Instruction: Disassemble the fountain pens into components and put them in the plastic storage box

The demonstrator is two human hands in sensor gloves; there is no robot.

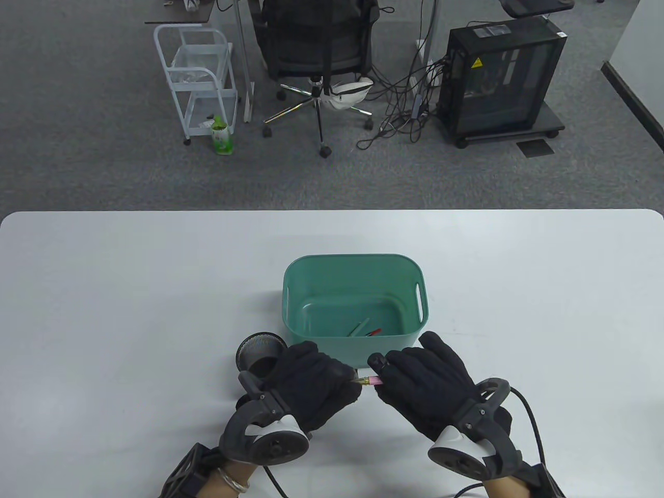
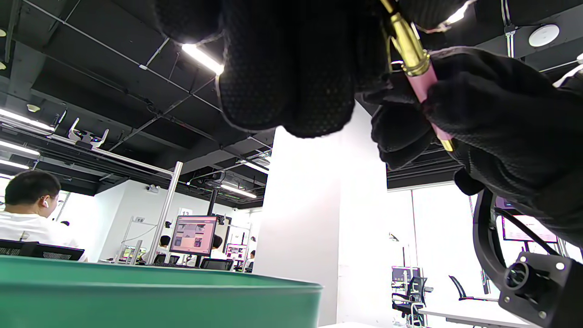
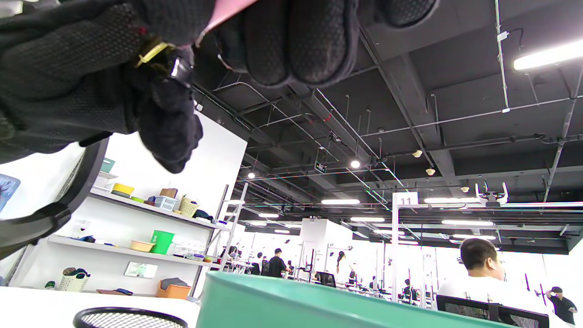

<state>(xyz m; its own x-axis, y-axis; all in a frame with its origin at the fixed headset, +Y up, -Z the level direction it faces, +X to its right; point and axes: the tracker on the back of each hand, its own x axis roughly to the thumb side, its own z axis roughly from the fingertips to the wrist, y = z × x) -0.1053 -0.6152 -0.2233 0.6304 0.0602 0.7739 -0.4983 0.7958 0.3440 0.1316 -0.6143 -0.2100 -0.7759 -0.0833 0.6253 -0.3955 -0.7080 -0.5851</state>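
Note:
A pink fountain pen (image 1: 369, 382) with gold trim is held level between both hands, just in front of the green plastic box (image 1: 415, 311). My left hand (image 1: 332, 376) grips its gold end, and my right hand (image 1: 399, 371) is curled round the pink barrel (image 2: 426, 84). The pink barrel (image 3: 225, 11) shows at the top of the right wrist view, above the box rim (image 3: 291, 291). Pen parts, one green (image 1: 359, 328) and one red (image 1: 374, 331), lie on the box floor. The box wall (image 2: 150, 296) fills the bottom of the left wrist view.
A black mesh pen cup (image 1: 261, 353) stands left of the box, beside my left hand; its rim (image 3: 130, 316) shows in the right wrist view. Past the table's far edge are an office chair (image 1: 316, 46), a white trolley (image 1: 199, 78) and a computer tower (image 1: 500, 78).

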